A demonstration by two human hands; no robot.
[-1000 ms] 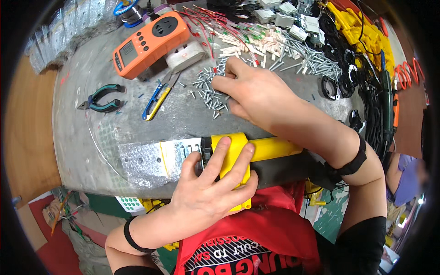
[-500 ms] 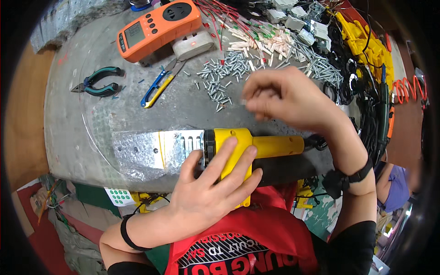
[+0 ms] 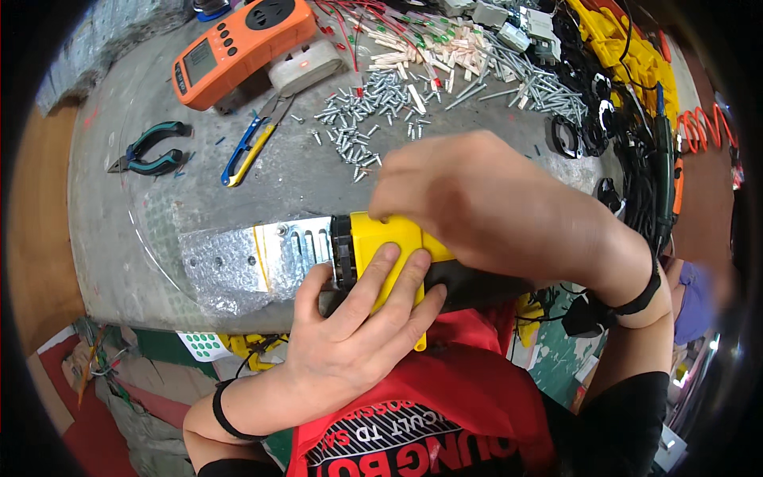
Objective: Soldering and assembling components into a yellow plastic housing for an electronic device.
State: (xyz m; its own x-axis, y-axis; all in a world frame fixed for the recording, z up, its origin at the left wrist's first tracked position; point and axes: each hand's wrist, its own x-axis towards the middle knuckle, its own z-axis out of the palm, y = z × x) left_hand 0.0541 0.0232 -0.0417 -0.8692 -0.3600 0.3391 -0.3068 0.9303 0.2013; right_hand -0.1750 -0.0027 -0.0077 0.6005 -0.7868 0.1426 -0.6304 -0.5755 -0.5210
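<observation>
A yellow pipe welder (image 3: 389, 235) with a flat metal plate lies across the table's near part. Clear bubble wrap (image 3: 218, 274) covers much of the plate. My left hand (image 3: 358, 342) holds the yellow housing from the near side, fingers laid over its top and thumb by the black collar (image 3: 343, 250). Above the housing's far edge, my right hand (image 3: 453, 195) is bent down with its fingers closed at a hole there. What its fingertips hold is hidden, and the hand is slightly blurred. The right hand and forearm cover most of the tool's handle.
Loose short screws (image 3: 354, 127) lie beyond the tool, with longer screws (image 3: 548, 91) at the far right. Pliers (image 3: 155, 149) and blue-yellow snips (image 3: 250, 147) rest at left. An orange meter (image 3: 238, 52) sits behind them. Black cables and yellow shells (image 3: 612, 48) crowd the right side.
My right hand has come down and nearer, from above the table by the screws to the housing's far edge. My left hand stays on the housing; the whole view has shifted slightly.
</observation>
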